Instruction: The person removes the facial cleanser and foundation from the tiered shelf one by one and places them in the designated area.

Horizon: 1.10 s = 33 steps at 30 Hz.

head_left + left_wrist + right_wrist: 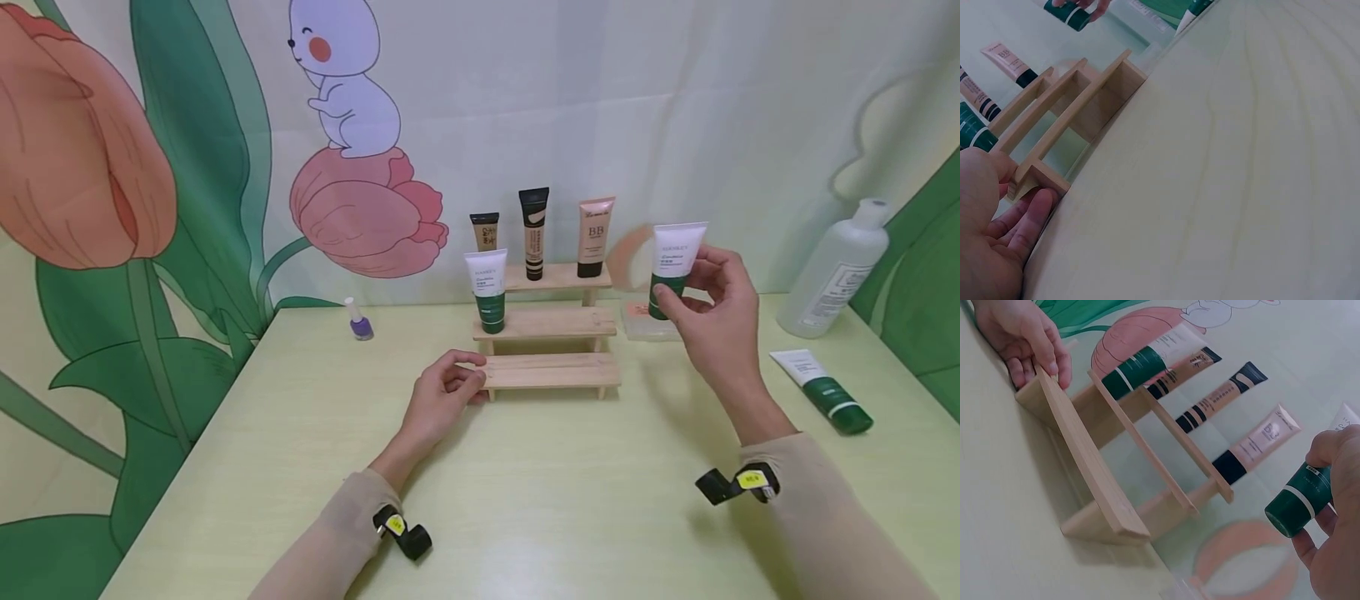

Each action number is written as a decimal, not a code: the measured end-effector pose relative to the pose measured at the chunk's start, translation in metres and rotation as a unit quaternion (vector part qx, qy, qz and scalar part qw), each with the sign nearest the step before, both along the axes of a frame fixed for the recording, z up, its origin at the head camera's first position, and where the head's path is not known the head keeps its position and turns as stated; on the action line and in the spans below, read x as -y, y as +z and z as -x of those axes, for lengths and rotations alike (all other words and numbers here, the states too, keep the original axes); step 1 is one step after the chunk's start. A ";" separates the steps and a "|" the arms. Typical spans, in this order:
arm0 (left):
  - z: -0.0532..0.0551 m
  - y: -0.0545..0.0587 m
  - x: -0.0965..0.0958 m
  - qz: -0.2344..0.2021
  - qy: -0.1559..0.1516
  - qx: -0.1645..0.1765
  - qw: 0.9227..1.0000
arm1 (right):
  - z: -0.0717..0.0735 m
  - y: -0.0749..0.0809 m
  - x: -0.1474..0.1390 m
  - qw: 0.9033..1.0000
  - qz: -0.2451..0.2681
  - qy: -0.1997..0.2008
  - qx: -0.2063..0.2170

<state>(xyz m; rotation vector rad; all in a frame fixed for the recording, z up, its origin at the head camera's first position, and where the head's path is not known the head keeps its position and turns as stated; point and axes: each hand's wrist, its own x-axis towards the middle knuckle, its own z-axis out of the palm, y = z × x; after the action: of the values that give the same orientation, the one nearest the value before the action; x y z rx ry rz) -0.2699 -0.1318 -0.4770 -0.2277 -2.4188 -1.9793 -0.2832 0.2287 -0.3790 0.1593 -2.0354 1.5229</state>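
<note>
My right hand (722, 312) pinches a white and green squeeze tube (672, 262) upright in the air, right of the small wooden step rack (551, 368). At the rack's left end, my left hand (444, 398) grips the lowest step between thumb and fingers. A matching white and green tube (487, 292) stands cap-down on the middle step's left end. Along the top step stand a small tan tube with a black end (485, 231), a black-topped tan tube (534, 233) and a pink BB cream tube (596, 237).
Another white and green tube (823, 392) lies on the table at right, in front of a large whitish bottle (836, 271). A flat clear box (647, 323) sits behind my right hand. A purple nail polish bottle (360, 320) stands at the back left. Printed cloth hangs behind.
</note>
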 end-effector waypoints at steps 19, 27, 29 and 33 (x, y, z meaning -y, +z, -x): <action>-0.002 0.003 -0.001 0.008 0.002 -0.005 1.000 | -0.023 -0.017 -0.059 0.997 -0.030 -0.064 0.039; -0.002 0.002 -0.001 0.005 0.002 -0.008 1.000 | -0.034 -0.031 -0.074 0.993 -0.034 -0.088 0.069; -0.002 0.002 -0.001 0.004 0.001 -0.007 1.000 | -0.037 -0.037 -0.079 0.992 -0.041 -0.091 0.076; -0.002 0.001 -0.001 0.004 0.000 -0.007 1.000 | -0.041 -0.050 -0.086 0.990 -0.068 -0.090 0.088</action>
<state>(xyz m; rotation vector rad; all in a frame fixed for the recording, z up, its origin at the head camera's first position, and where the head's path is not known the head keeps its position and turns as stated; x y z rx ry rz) -0.2683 -0.1310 -0.4756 -0.2405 -2.4186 -1.9627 -0.2417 0.3150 -0.4293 -0.1070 -2.2263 1.3270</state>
